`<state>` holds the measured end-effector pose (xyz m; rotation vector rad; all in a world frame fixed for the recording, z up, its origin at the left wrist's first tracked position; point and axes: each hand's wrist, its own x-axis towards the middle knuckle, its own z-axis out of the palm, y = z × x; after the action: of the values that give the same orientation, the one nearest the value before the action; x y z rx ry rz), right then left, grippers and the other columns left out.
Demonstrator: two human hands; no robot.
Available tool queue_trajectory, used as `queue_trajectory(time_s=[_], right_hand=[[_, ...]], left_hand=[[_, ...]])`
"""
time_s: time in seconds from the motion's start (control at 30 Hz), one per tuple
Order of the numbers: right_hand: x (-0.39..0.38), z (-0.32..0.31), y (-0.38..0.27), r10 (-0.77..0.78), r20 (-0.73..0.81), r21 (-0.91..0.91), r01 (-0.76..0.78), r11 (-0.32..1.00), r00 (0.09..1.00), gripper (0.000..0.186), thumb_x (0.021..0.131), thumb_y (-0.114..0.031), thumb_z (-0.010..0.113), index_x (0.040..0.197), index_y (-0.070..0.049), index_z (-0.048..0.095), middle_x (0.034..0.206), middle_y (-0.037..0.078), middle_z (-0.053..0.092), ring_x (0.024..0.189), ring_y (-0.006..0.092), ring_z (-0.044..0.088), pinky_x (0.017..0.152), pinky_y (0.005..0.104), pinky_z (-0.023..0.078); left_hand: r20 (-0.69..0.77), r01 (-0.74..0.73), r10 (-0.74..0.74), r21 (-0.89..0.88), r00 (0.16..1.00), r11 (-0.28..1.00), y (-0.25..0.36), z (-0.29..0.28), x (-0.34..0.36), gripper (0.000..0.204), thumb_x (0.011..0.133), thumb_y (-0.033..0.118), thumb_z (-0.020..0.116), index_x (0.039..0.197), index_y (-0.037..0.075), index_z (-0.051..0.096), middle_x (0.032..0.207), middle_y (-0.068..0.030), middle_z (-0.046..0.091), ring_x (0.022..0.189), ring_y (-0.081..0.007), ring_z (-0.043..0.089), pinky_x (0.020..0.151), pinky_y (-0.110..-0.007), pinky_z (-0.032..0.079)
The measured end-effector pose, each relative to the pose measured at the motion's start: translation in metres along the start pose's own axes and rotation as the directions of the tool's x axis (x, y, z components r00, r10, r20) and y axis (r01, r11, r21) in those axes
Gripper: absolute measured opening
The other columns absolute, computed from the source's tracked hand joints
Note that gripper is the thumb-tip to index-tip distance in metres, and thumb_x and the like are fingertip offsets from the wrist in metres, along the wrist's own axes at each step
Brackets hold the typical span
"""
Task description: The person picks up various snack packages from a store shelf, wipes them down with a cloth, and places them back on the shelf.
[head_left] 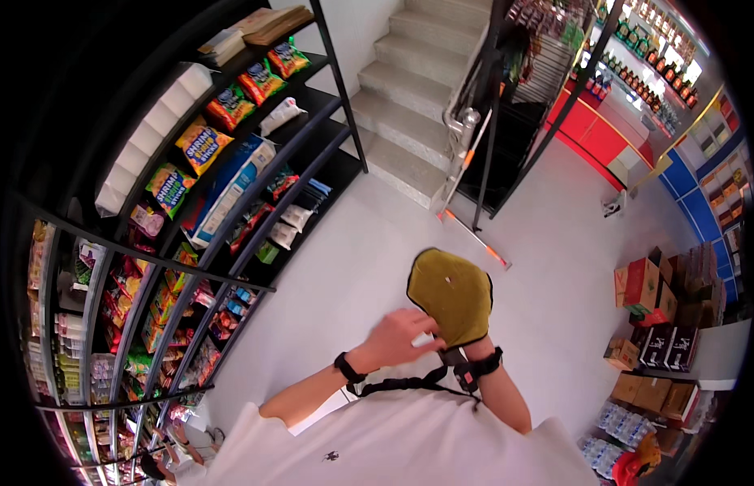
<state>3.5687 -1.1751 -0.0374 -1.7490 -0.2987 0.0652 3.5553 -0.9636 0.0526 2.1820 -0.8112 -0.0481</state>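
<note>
An olive-yellow cloth piece with dark edging (451,293), shaped like a mitt or a cap, covers my right hand (477,350). Only the wrist end of that hand shows, so its fingers are hidden. My left hand (399,338) is at the lower left edge of the cloth, its thumb apart from its bent fingers and nothing visible between them. Whether it touches the cloth I cannot tell. Each wrist wears a black band, and a black strap (409,381) crosses in front of my pale shirt.
Black shelves (271,202) with snack bags stand along the left. Grey stairs (405,113) rise ahead beside a metal railing. On the floor lies an orange-tipped pole (482,241). Cardboard boxes (642,287) and bottle packs (624,423) are stacked at right; a red counter (583,125) is farther back.
</note>
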Motion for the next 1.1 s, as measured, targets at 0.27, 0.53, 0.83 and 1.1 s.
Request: queue_trajectory(time_s=[0.27, 0.53, 0.83, 1.1], right_hand=[[0.05, -0.084, -0.021, -0.151, 0.102, -0.217, 0.17, 0.961, 0.983, 0.062, 0.1, -0.022, 0.068, 0.156, -0.011, 0.043, 0.154, 0.008, 0.054, 0.141, 0.0243, 0.05, 0.12, 0.0368, 0.038], [0.073, -0.152, 0.041, 0.142, 0.047, 0.223, -0.149, 0.963, 0.989, 0.067, 0.098, -0.024, 0.072, 0.157, -0.012, 0.043, 0.155, 0.008, 0.053, 0.142, 0.0264, 0.05, 0.121, 0.0388, 0.036], [0.014, -0.303, 0.097, 0.309, -0.452, 0.25, -0.213, 0.944, 0.837, 0.068, 0.097, -0.024, 0.073, 0.157, -0.012, 0.043, 0.154, 0.008, 0.053, 0.142, 0.0265, 0.05, 0.121, 0.0394, 0.036], [-0.012, -0.474, 0.141, 0.314, -0.72, 0.281, -0.155, 0.947, 0.618, 0.069, 0.096, -0.024, 0.074, 0.157, -0.012, 0.043, 0.154, 0.008, 0.054, 0.143, 0.0267, 0.049, 0.121, 0.0399, 0.036]], left_hand=[[-0.503, 0.343, -0.429, -0.258, 0.75, 0.903, 0.021, 0.024, 0.068, 0.018, 0.091, 0.007, 0.079, 0.108, 0.004, 0.072, 0.094, -0.0086, 0.073, 0.083, -0.0209, 0.071, 0.074, -0.031, 0.055], [-0.347, 0.159, -0.159, -0.028, 0.924, 0.987, 0.023, 0.059, 0.171, 0.032, 0.084, 0.012, 0.085, 0.114, 0.01, 0.074, 0.113, -0.0057, 0.071, 0.103, -0.0254, 0.067, 0.084, -0.037, 0.055], [-0.085, -0.247, 0.239, -0.115, 0.967, 0.962, 0.028, 0.153, 0.324, 0.035, 0.089, 0.013, 0.08, 0.123, 0.01, 0.072, 0.127, -0.0065, 0.071, 0.121, -0.0275, 0.065, 0.103, -0.042, 0.052], [0.104, -0.057, 0.099, -0.345, 0.99, 0.937, 0.002, 0.254, 0.478, 0.032, 0.099, 0.015, 0.07, 0.13, 0.007, 0.068, 0.13, -0.0123, 0.068, 0.124, -0.0325, 0.062, 0.106, -0.042, 0.05]])
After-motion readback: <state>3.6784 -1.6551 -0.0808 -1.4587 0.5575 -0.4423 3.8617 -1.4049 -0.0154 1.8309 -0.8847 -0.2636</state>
